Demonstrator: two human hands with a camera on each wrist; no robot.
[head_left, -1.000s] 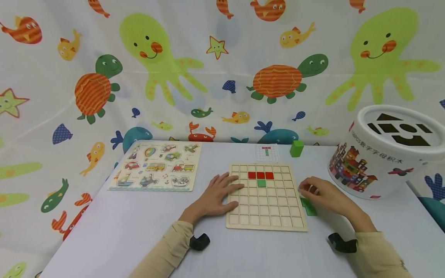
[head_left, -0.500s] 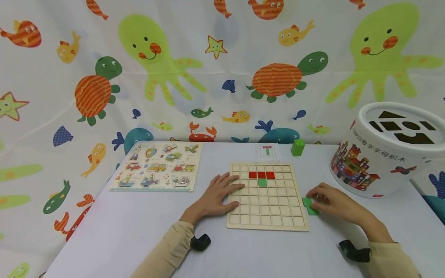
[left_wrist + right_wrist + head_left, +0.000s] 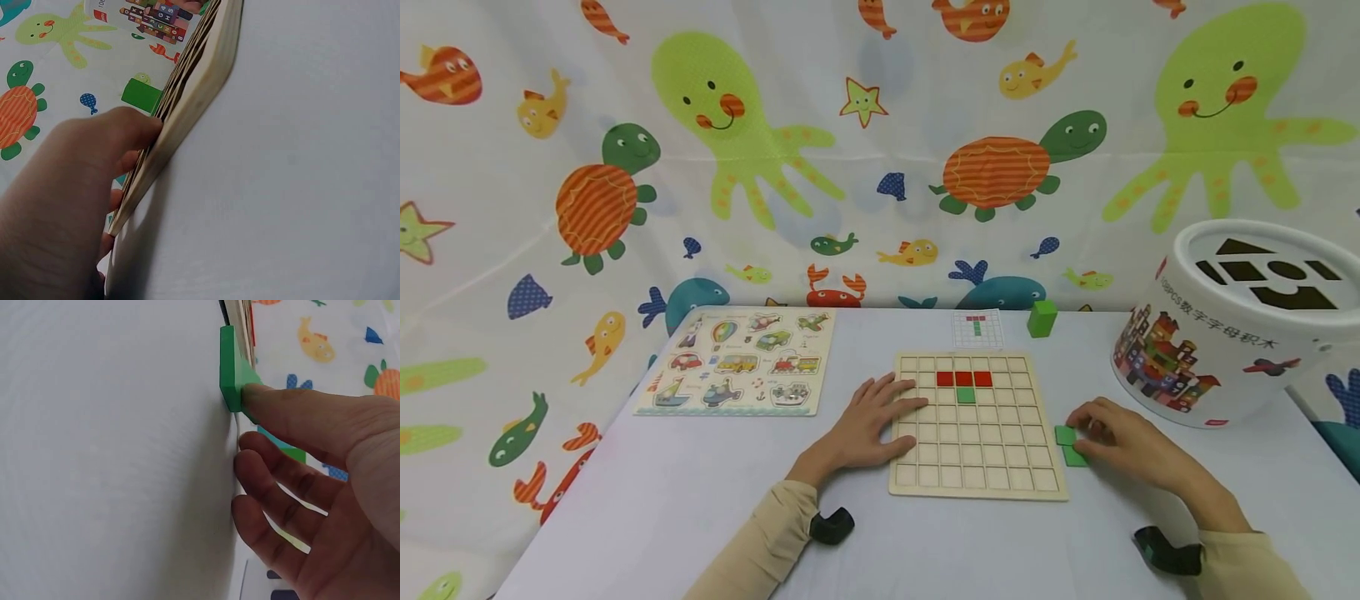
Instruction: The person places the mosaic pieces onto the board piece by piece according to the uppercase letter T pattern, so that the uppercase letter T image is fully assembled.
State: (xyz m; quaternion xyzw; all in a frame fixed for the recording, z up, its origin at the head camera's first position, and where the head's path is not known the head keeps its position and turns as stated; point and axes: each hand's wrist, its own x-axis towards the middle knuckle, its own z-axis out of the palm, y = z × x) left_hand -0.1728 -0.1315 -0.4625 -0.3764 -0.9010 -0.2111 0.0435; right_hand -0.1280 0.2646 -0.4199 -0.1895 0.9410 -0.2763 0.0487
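My left hand point(image 3: 868, 425) lies over the left edge of a wooden grid board point(image 3: 1000, 458), fingers spread and thumb near the lower side. Three red tiles point(image 3: 964, 379) form a row in the upper cells of the board. Under the middle one sits a green square tile point(image 3: 966, 395). Right of the board, my right hand point(image 3: 1123, 437) is at two loose green tiles, an upper tile point(image 3: 1063, 435) and a lower tile point(image 3: 1075, 457). Its thumb and forefinger pinch at the green tile point(image 3: 228, 369); the forefinger is hidden behind the thumb in the right wrist view.
Behind the board lie a small pattern card point(image 3: 988, 340) and a green block point(image 3: 1042, 319). A picture puzzle board point(image 3: 707, 408) is at the back left. A large white bucket point(image 3: 1217, 333) with a shape-sorter lid stands at the right. A sea-animal curtain point(image 3: 880, 125) hangs behind.
My right hand has moved from the board's right edge out to the loose green tiles. These two tiles now show more clearly apart. My left hand has stayed in place.
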